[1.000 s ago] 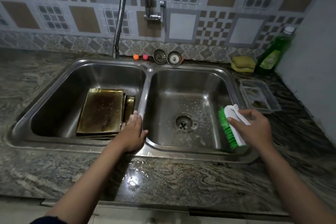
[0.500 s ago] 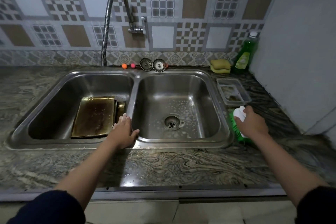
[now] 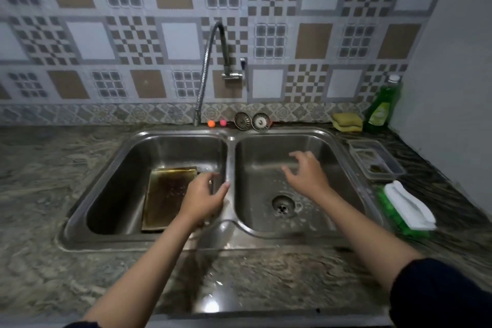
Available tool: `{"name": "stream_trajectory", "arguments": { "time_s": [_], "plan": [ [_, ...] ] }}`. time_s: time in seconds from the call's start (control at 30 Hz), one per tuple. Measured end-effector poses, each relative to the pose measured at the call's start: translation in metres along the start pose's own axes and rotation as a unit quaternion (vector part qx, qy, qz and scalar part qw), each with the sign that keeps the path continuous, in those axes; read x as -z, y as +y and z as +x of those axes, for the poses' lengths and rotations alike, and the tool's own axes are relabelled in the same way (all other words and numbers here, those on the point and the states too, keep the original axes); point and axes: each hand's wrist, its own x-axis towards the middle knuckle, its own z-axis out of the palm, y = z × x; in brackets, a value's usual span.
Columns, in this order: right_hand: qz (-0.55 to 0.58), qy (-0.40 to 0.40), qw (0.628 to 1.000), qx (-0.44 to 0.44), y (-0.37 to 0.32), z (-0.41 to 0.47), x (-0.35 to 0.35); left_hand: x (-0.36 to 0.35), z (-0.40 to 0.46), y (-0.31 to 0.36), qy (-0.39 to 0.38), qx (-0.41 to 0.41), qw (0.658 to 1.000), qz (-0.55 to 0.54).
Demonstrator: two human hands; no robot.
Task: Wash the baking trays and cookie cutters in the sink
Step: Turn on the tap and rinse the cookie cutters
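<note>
Two basins, left hand relaxed over divider by baking tray, right hand spread, empty

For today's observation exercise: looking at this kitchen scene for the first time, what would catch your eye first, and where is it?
The double steel sink fills the middle, with a browned baking tray lying in its left basin. Two bare hands reach in: the left hand over the tray's right edge, the right hand empty above the right basin. A green-bristled scrub brush lies on the counter to the right.
</note>
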Motion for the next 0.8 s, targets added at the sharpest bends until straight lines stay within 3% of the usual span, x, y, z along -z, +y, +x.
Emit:
{"name": "stream_trajectory", "arguments": {
  "time_s": [0.13, 0.3, 0.63, 0.8],
  "plan": [
    [0.097, 0.024, 0.995, 0.017, -0.084, 0.061, -0.039, 0.048, 0.04, -0.021, 0.095, -0.02, 0.995, -0.024],
    [0.173, 0.061, 0.983, -0.008, -0.152, 0.131, -0.061, 0.085, 0.093, -0.032, 0.122, -0.041, 0.989, -0.076],
    [0.23, 0.079, 0.964, -0.104, -0.166, 0.299, -0.045, 0.093, 0.173, -0.018, 0.076, -0.058, 0.976, -0.197],
    [0.262, 0.065, 0.959, -0.091, -0.157, 0.355, -0.063, 0.083, 0.188, -0.024, 0.021, -0.065, 0.971, -0.228]
  ]
}}
